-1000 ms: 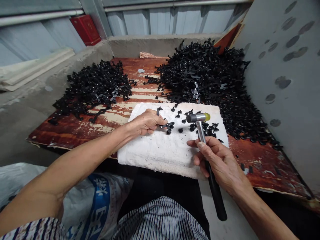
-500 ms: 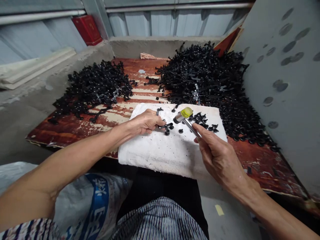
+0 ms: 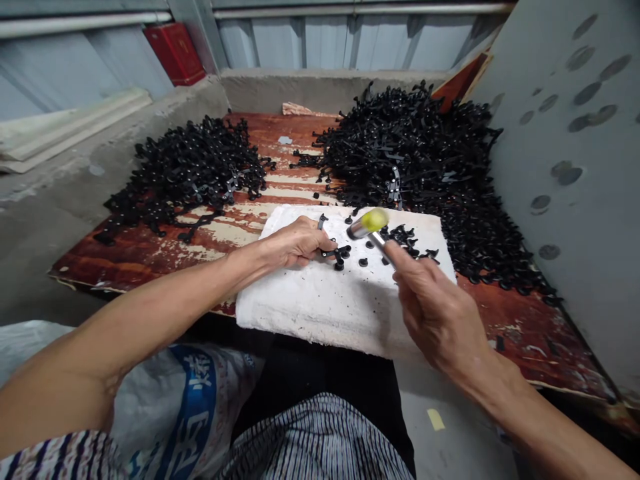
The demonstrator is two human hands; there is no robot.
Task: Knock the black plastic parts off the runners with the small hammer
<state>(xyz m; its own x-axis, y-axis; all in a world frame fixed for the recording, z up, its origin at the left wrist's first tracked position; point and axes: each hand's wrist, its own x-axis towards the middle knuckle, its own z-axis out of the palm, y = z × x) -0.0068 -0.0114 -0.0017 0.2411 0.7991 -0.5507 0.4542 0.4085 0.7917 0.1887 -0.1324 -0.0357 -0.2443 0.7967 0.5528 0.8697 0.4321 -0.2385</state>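
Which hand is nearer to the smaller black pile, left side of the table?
Left. The left hand is just in front and to the right of the smaller black pile; the right hand, gripping the hammer, is farther right, across the white cloth.

Cloth (image 3: 300, 303): lay on the table (image 3: 530, 327), at its near edge
Left heap (image 3: 195, 160): sat behind it, leftward
Right heap (image 3: 410, 140): sat behind it, rightward
Small parts (image 3: 363, 262): lay on the cloth, right of the left hand (image 3: 305, 241)

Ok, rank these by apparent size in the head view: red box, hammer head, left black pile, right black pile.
1. Right black pile
2. Left black pile
3. Red box
4. Hammer head, blurred but clearly smallest
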